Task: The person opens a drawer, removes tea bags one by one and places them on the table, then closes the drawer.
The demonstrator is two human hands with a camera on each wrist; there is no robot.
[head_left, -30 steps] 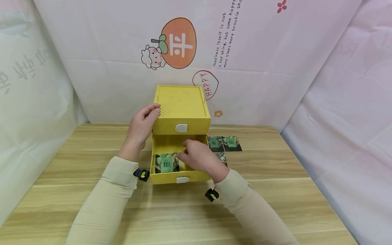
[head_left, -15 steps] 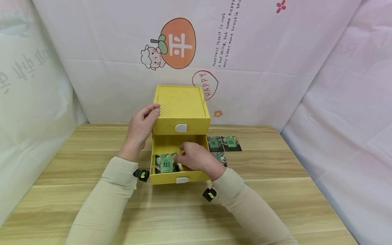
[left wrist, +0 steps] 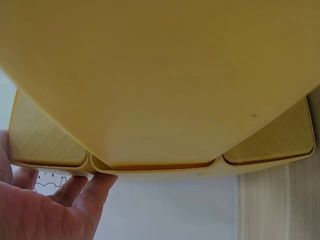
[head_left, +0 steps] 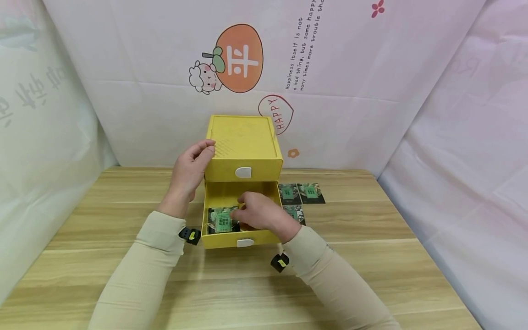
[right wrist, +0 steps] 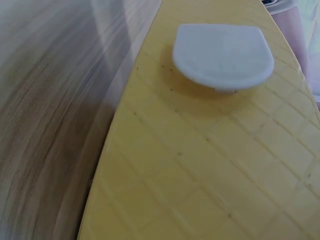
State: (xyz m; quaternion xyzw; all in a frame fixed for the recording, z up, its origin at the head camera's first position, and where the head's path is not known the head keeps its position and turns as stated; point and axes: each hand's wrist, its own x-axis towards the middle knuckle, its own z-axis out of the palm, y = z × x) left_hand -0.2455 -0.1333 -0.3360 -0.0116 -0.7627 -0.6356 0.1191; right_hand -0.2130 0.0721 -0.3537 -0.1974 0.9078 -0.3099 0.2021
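Observation:
A yellow two-drawer box (head_left: 243,137) stands mid-table with its lower drawer (head_left: 218,241) pulled out. Green packets (head_left: 222,220) lie in the left of that drawer. My left hand (head_left: 204,153) grips the box's top left corner, fingers curled over the top edge; the left wrist view shows those fingers (left wrist: 95,192) against the yellow box (left wrist: 165,85). My right hand (head_left: 241,213) reaches into the drawer and pinches the right edge of a packet. The right wrist view shows only the drawer front (right wrist: 200,165) and its white handle (right wrist: 222,52).
More green packets (head_left: 301,193) lie on the wooden table (head_left: 371,256) right of the box, one (head_left: 294,213) partly behind my right hand. The upper drawer, with its white handle (head_left: 243,172), is closed. Printed white sheets wall in the back and both sides.
My right hand has sunk lower into the drawer and shifted slightly left onto the packets. The left hand and box have not moved.

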